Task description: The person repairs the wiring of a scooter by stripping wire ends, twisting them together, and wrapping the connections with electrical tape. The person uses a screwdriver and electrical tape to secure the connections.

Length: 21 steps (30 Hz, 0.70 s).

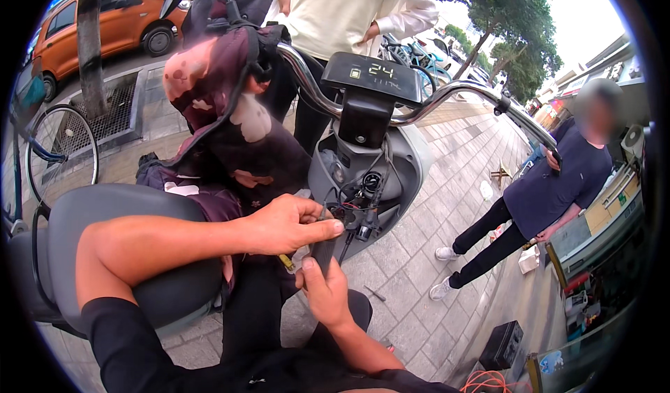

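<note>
My left hand (289,222) and my right hand (326,292) both grip a small dark, ribbed, block-like piece (322,250). The left thumb and fingers close on its upper end, while the right thumb presses its lower part. Just beyond them are loose wires and connectors (359,215) in the opened front of a grey electric scooter (412,159). A lit display (371,77) sits between its handlebars. Part of the wiring is hidden behind my fingers.
A patterned dark-purple cover (230,135) hangs over the scooter beside its grey seat (125,215). One person (349,9) stands beyond the handlebars; another (541,183) stands at right, hand on the grip. A black case (501,345) and an orange cable (485,379) lie lower right.
</note>
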Each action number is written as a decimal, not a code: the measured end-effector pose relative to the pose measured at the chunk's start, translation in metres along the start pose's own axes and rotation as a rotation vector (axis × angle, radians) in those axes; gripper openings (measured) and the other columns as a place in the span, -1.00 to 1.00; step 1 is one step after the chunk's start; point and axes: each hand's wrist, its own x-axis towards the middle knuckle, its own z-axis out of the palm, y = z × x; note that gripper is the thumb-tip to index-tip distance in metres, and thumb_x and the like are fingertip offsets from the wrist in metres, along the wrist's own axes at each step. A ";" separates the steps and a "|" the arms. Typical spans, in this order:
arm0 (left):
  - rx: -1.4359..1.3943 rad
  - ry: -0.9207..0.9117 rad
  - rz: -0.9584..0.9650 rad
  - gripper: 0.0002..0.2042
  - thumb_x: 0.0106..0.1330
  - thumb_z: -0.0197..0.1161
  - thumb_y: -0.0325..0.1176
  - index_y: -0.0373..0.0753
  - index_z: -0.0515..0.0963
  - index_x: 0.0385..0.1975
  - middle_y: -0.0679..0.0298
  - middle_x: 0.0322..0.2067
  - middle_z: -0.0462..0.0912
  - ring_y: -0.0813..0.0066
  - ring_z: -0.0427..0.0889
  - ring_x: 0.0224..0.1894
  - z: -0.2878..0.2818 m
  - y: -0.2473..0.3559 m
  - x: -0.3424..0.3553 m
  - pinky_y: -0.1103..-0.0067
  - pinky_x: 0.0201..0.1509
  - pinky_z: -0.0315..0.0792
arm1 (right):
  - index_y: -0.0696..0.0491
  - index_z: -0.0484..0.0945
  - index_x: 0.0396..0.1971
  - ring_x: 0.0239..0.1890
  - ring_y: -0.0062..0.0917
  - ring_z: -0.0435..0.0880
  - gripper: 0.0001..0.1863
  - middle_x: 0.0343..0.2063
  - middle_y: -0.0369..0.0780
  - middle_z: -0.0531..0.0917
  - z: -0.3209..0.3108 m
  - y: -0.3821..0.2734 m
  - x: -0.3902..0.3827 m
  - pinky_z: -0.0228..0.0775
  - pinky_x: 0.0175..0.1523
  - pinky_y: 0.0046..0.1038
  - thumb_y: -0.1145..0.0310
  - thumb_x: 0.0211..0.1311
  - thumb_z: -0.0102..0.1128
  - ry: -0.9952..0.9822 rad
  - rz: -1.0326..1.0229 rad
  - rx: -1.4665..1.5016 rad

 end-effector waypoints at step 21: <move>-0.036 -0.018 -0.063 -0.46 0.41 0.39 0.12 -0.41 0.72 -0.18 0.39 -0.50 0.61 0.72 0.45 -0.42 -0.002 0.017 -0.007 0.60 -0.39 0.36 | 0.10 0.46 -0.13 -0.51 -0.78 0.44 -0.73 -0.49 -0.35 0.59 0.000 -0.008 -0.001 0.27 -0.40 -0.61 0.17 0.62 0.09 -0.023 -0.015 -0.048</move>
